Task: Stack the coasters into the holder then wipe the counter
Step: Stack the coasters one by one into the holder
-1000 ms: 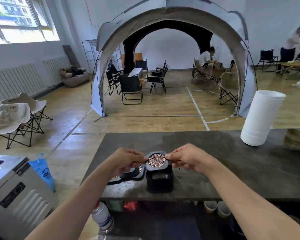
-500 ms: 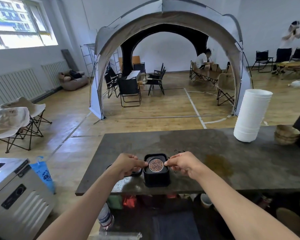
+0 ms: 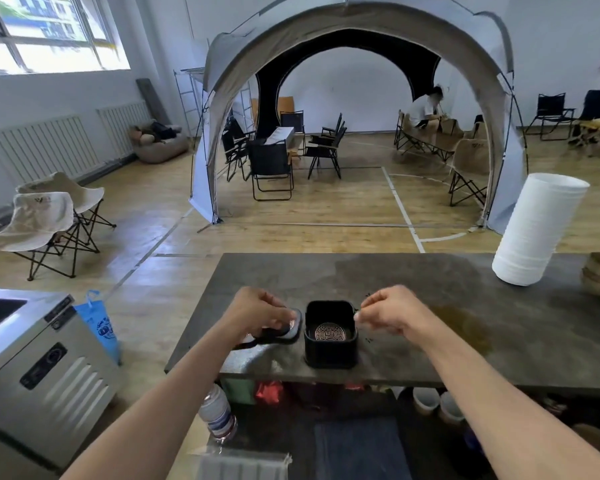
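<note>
the stacking step is in hand. a black holder (image 3: 330, 344) stands near the front edge of the desk (image 3: 412, 282), and one coaster (image 3: 330, 332) with a round patterned face lies flat inside it, low between the walls. the rest of the coasters (image 3: 284, 330) lie on the desk just left of the holder, overlapping one another; how many there are cannot be told, since the left hand (image 3: 257, 315) covers most of them.

the left hand rests on that loose pile with its fingers curled down over the top one. its grip looks narrow and seems to be closing on a coaster, but whether it has hold of one yet cannot be told. the right hand (image 3: 385, 313) hovers just right of the holder, above the rim, thumb and forefinger pinched close with nothing visible between them; it holds nothing.

judged from this, the task is early: one coaster is in, the others are out, and no wiping has begun. a brownish wet patch (image 3: 464, 327) lies on the desk to the right of the right hand, and no cloth is in sight.

the next move calls for lifting the top coaster off the pile, bringing it level over the holder's opening, squaring its edges with the walls and letting it drop flat onto the one already there. the right hand is well placed to steady or guide it.
</note>
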`<state>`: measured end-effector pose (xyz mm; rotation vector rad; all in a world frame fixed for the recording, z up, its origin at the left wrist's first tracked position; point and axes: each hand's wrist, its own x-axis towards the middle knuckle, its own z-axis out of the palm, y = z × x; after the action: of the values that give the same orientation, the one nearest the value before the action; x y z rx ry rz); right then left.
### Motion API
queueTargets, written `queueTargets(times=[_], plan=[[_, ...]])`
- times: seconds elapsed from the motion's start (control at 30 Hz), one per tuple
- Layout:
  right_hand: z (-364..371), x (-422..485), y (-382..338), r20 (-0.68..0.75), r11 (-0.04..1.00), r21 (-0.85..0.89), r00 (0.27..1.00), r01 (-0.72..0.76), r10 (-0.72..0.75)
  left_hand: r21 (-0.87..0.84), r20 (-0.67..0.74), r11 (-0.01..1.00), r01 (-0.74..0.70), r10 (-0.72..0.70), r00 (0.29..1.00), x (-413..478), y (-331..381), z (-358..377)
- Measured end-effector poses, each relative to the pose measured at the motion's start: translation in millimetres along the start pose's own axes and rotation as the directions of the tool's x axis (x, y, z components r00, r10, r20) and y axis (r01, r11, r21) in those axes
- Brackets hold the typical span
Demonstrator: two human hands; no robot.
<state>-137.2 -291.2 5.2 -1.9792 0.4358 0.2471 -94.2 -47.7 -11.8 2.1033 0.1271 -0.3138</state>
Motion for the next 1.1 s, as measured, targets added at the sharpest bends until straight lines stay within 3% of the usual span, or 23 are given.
queueTargets(times=[0.13, 0.23, 0.3, 0.4, 0.5, 0.67, 0.77, 0.9, 1.1], plan=[[6, 10, -46, -0.091, 0.959, -0.027, 0.955, 0.283, -0.284, 0.107, -0.163, 0.993, -0.049, 0.066, 0.984, 14, -18, -43], [42, 30, -73, 0.016, 0.920, -0.126, 0.928, 0.372, -0.373, 0.306, -0.199, 0.951, -0.036, 0.101, 0.975, 23, -35, -59], [70, 43, -82, 0.162, 0.845, -0.366, 0.921, 0.389, -0.354, 0.374, -0.091, 0.924, -0.076, 0.118, 0.989, 25, -42, -59], [105, 53, -85, 0.374, 0.630, -0.630, 0.888, 0.454, -0.267, 0.480, 0.113, 0.846, -0.230, 0.201, 0.973, 28, -49, -53], [126, 56, -83, 0.476, 0.498, -0.707, 0.859, 0.502, -0.190, 0.513, 0.161, 0.789, -0.338, 0.298, 0.941, 34, -60, -48], [138, 55, -82, 0.477, 0.390, -0.761, 0.854, 0.519, -0.207, 0.433, 0.126, 0.796, -0.424, 0.412, 0.902, 35, -68, -48], [136, 58, -79, 0.485, 0.433, -0.718, 0.838, 0.545, -0.250, 0.336, 0.107, 0.838, -0.431, 0.420, 0.901, 35, -71, -54], [112, 58, -82, 0.452, 0.599, -0.517, 0.789, 0.612, -0.416, 0.061, 0.025, 0.914, -0.401, 0.400, 0.916, 38, -60, -65], [57, 51, -75, 0.161, 0.750, -0.158, 0.766, 0.642, -0.622, -0.176, 0.016, 0.887, -0.427, 0.436, 0.900, 32, -12, -56]])
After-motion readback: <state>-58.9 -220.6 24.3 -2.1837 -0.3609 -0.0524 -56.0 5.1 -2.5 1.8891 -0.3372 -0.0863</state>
